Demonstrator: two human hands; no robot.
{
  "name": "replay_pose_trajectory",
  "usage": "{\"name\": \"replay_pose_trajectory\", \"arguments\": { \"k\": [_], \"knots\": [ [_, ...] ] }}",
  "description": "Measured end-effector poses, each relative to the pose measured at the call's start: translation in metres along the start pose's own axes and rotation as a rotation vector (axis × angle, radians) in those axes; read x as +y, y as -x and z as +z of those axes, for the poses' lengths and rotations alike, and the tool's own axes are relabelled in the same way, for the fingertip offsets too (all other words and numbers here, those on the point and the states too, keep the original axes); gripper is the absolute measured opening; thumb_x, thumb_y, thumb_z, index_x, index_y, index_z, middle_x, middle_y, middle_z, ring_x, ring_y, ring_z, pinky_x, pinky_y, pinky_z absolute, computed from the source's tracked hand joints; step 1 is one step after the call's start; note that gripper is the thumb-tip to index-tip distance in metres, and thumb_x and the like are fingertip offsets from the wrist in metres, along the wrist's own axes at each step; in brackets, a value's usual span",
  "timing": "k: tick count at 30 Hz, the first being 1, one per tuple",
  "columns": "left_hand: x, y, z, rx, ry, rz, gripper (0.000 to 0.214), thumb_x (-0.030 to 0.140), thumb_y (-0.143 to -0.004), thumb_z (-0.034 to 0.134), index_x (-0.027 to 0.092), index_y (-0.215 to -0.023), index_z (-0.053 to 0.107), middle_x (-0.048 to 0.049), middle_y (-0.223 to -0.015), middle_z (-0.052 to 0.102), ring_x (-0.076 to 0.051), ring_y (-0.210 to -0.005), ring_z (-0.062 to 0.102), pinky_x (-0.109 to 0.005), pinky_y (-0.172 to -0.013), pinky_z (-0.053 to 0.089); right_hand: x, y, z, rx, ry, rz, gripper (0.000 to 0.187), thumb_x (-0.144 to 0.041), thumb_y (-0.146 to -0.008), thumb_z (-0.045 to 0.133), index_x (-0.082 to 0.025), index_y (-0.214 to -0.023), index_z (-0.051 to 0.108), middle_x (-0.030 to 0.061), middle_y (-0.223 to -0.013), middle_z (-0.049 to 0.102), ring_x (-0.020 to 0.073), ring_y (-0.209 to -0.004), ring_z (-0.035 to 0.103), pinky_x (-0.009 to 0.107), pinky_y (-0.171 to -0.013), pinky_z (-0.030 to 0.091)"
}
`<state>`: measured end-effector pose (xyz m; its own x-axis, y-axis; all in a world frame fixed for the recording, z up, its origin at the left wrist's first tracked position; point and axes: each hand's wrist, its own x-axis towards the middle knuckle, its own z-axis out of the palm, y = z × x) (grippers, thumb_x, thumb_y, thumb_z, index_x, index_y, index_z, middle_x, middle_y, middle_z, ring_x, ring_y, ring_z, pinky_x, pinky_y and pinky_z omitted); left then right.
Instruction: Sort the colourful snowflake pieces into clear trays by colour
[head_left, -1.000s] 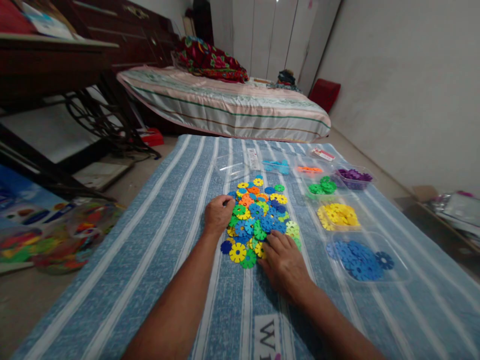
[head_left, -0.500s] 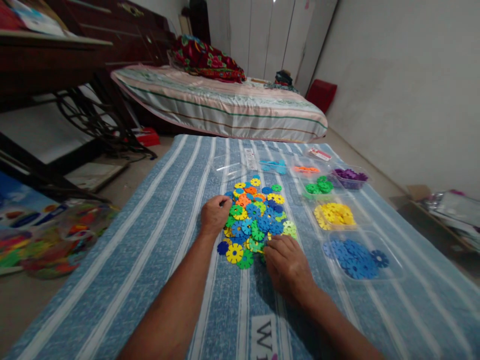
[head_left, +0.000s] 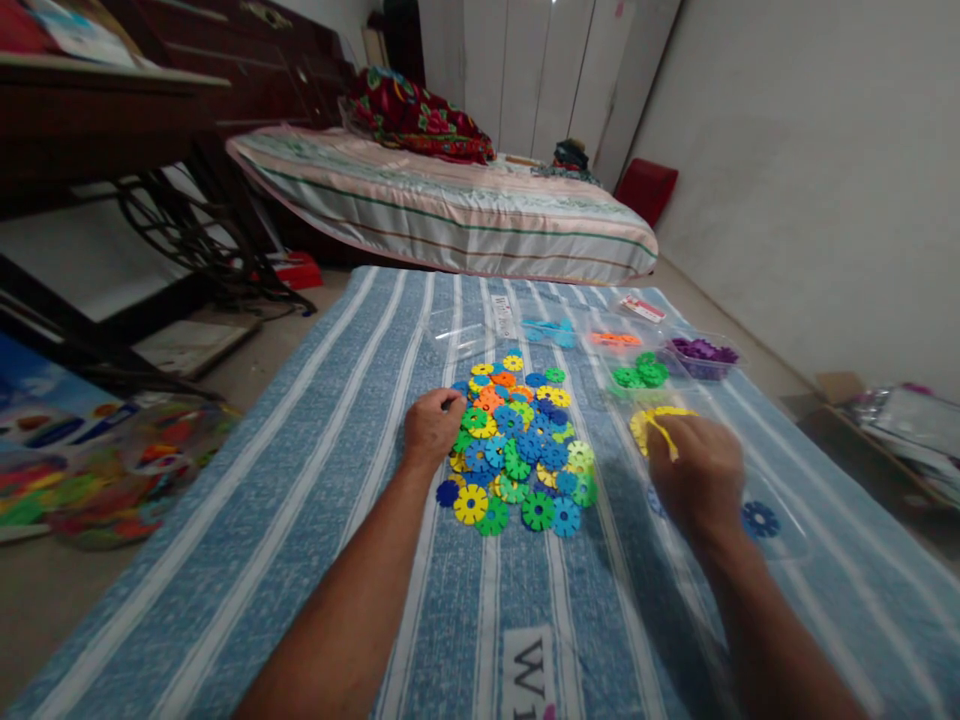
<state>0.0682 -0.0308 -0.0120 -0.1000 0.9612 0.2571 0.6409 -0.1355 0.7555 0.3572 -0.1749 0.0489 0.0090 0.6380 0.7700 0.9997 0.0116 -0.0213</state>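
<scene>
My right hand (head_left: 697, 475) is closed on a yellow snowflake disc (head_left: 663, 436), seen edge-on, over the clear tub of yellow discs (head_left: 640, 430). It hides most of that tub and of the blue discs in the tub nearer to me; one dark blue disc (head_left: 760, 519) shows to its right. Beside the left edge of a mixed pile of notched plastic discs (head_left: 516, 458), my left hand (head_left: 433, 430) rests with curled fingers; whatever they hold is hidden. The pile has blue, green, yellow and orange discs, overlapping on the striped cloth (head_left: 360, 420).
Farther back stand clear tubs with green discs (head_left: 641, 372), orange discs (head_left: 615, 340), light blue discs (head_left: 550, 331) and purple discs (head_left: 703, 350). A red-and-white card (head_left: 643, 308) lies behind them. Beyond the table is a bed (head_left: 450, 215); a sewing-machine stand (head_left: 172, 230) is at left.
My right hand has moved from the pile's near right edge to the yellow tub, carrying a yellow disc. Green and light blue discs at the pile's near edge are uncovered. My left hand stays put.
</scene>
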Motion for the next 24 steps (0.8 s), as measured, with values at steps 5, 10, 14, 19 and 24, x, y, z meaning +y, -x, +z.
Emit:
{"name": "replay_pose_trajectory", "arguments": {
  "k": [5,10,14,19,24],
  "knots": [
    [0.0,-0.001,0.0,-0.01,-0.022,-0.001,0.027,0.034,-0.079,0.053,0.021,-0.087,0.074,-0.0018,-0.095,0.076,-0.018,-0.085,0.067,-0.027,-0.084,0.05,-0.036,0.027,0.01,-0.302,-0.296,-0.124,0.02,-0.019,-0.093,0.051,-0.019,-0.08,0.066,0.0076,-0.084,0.067,0.0204,-0.083,0.06,0.034,-0.079,0.046],
    [-0.001,-0.001,0.0,-0.003,-0.013,0.004,0.027,0.034,-0.079,0.053,0.02,-0.088,0.075,-0.0015,-0.094,0.076,-0.018,-0.085,0.067,-0.027,-0.084,0.05,-0.067,0.046,0.012,-0.475,-0.406,-0.195,0.011,-0.023,-0.087,0.062,-0.019,-0.095,0.069,0.0107,-0.105,0.068,0.0271,-0.108,0.058,0.041,-0.092,0.047],
    [-0.001,-0.001,0.001,0.005,-0.012,0.01,0.027,0.034,-0.078,0.053,0.021,-0.087,0.075,-0.0015,-0.093,0.076,-0.018,-0.085,0.067,-0.027,-0.084,0.05,-0.08,0.051,0.011,-0.56,-0.373,-0.266,0.03,-0.029,-0.08,0.073,-0.016,-0.107,0.068,0.0142,-0.12,0.065,0.0337,-0.121,0.052,0.049,-0.1,0.045],
    [-0.002,-0.001,0.001,0.006,-0.005,-0.003,0.026,0.034,-0.078,0.053,0.021,-0.086,0.075,-0.0008,-0.093,0.076,-0.018,-0.085,0.067,-0.027,-0.083,0.05,-0.086,0.057,0.019,-0.48,-0.371,-0.262,0.01,-0.023,-0.086,0.066,-0.018,-0.095,0.069,0.0117,-0.111,0.068,0.0303,-0.118,0.056,0.047,-0.099,0.046],
    [-0.003,-0.002,0.002,0.011,0.009,0.004,0.027,0.035,-0.077,0.053,0.021,-0.086,0.075,-0.0016,-0.093,0.076,-0.019,-0.084,0.067,-0.028,-0.083,0.05,-0.085,0.056,0.019,-0.445,-0.397,-0.258,0.007,-0.021,-0.088,0.063,-0.018,-0.09,0.069,0.0095,-0.104,0.07,0.0281,-0.112,0.058,0.044,-0.097,0.047]
  ]
}}
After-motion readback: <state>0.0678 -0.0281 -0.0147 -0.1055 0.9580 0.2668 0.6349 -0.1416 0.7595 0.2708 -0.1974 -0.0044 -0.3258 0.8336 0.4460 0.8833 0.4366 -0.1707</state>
